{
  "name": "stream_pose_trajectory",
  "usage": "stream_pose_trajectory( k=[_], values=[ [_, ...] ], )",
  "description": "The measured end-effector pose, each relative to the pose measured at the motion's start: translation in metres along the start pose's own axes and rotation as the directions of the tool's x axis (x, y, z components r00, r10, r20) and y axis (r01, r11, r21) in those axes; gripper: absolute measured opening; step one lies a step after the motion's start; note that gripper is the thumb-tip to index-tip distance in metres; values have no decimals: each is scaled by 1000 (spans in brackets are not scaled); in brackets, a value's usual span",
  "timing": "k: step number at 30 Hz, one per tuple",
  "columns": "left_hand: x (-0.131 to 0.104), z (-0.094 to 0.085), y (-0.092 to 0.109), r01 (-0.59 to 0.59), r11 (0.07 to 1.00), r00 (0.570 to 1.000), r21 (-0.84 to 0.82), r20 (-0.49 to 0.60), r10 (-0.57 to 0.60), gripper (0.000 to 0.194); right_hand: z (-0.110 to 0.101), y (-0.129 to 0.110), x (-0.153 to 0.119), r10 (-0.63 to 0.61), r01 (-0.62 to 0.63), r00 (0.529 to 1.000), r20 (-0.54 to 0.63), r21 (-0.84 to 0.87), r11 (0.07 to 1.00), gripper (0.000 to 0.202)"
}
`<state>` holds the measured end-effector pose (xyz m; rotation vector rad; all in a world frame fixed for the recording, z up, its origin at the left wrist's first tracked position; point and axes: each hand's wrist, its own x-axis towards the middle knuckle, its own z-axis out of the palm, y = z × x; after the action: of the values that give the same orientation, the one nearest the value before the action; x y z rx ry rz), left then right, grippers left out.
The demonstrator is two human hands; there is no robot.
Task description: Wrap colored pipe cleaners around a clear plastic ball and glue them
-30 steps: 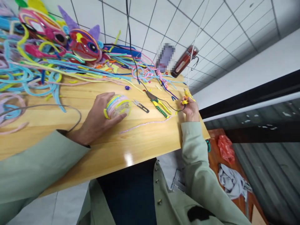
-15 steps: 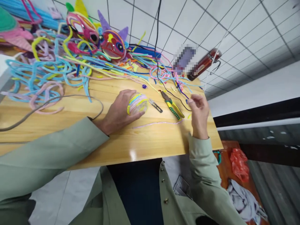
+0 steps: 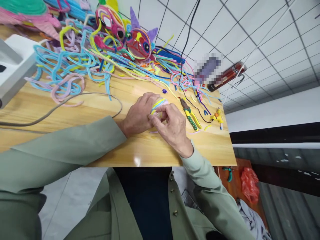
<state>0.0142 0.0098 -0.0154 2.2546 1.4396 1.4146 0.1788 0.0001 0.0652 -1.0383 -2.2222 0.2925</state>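
Observation:
My left hand (image 3: 138, 115) is wrapped around a round striped ball (image 3: 159, 104), covered in yellow, blue and pink pipe cleaner, just above the table. Over the ball's near side, my right hand (image 3: 172, 125) has thumb and forefinger pinched together. Anything between those fingertips is hidden or too small to name. Part of a thin pink pipe cleaner (image 3: 197, 131) shows on the wood to the right of my right hand. Green-and-yellow pliers (image 3: 191, 115) lie beyond that hand. The thread snips are out of sight.
Tangled pipe cleaners (image 3: 65, 66) and finished fuzzy animal heads (image 3: 138, 45) crowd the back left. A black cord (image 3: 185, 53) hangs down to the table. A small yellow-and-orange item (image 3: 218, 117) stands near the right edge. A red flask (image 3: 226, 76) lies behind.
My right hand has come left from the table's right side to the ball, uncovering the small yellow-and-orange item. My left hand still holds the ball. The view has shifted.

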Motion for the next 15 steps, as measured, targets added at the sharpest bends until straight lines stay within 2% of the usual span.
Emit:
stream_pose_trajectory(
  k=[3,6,11,15],
  values=[
    [-1,2,-1,7,1000,1000,13,17,-8,64,5,2,1,24,-24,1000,-2,-11,1000,14],
    [-1,2,-2,7,1000,999,3,47,-7,63,7,6,3,46,-45,999,-17,48,998,20],
    [1,-2,-1,2,1000,998,-28,61,-1,71,3,16,0,106,-99,994,-26,189,977,22],
    [2,-3,-1,18,998,996,-67,84,-12,80,3,22,-4,153,-140,987,-43,225,964,18]
  ],
)
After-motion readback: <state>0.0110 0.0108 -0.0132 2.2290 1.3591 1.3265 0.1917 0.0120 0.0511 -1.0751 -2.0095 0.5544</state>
